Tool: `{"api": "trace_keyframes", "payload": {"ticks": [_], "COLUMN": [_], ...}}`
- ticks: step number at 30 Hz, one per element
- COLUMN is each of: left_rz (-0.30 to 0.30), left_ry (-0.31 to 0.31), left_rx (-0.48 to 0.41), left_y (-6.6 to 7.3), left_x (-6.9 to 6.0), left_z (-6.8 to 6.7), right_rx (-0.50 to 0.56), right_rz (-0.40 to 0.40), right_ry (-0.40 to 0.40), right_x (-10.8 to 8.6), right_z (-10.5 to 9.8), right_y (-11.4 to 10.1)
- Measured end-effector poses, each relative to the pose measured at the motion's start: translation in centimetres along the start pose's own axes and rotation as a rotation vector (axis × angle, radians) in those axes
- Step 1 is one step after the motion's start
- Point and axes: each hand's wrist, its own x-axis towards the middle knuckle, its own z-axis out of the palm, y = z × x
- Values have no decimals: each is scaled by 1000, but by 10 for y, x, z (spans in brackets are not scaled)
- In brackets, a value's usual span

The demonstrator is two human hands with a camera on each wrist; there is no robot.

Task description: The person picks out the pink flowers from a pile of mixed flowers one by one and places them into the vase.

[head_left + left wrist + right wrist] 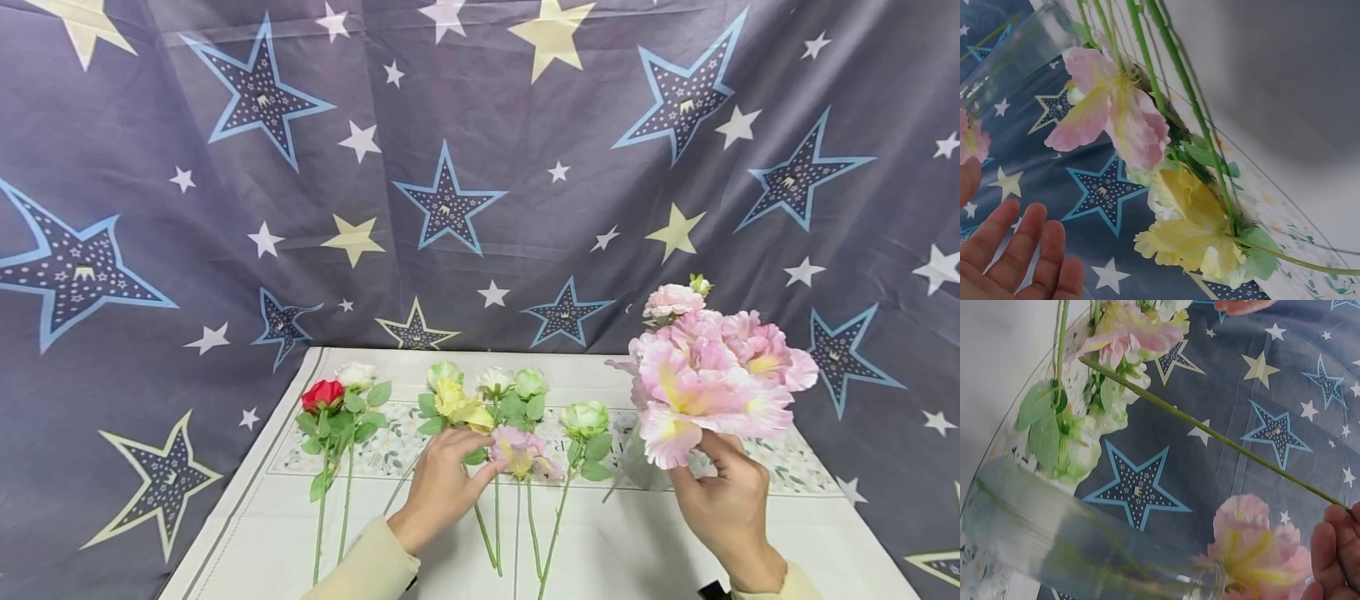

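My right hand pinches the green stem of a flower beside the glass vase. The stem lies outside the vase, its cut end pointing toward the other flowers. Pink flowers crowd above this hand and overlap in the head view, so which bloom belongs to the held stem cannot be told. My left hand hovers over the table with relaxed fingers and holds nothing. Near it lie a yellow flower and a pink-and-yellow flower.
A red rose and a white rose lie at the table's left. Pale green roses lie around the middle, stems toward me. A floral runner crosses the white table. Behind hangs a star-patterned cloth.
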Motion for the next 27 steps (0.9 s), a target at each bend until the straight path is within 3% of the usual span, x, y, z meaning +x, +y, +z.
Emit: {"api": "trace_keyframes", "payload": {"ticks": [13, 27], "left_rz": [-18, -34], "left_ry": [-53, -80], "left_rx": [-5, 5], "left_y": [-4, -6], "left_x": [-4, -6], "left_z": [3, 3], "right_rx": [-42, -148], "right_rz": [11, 16], "right_ry": [46, 240], "right_x": [11, 32], "right_z": [-14, -35], "right_y": [10, 19]}}
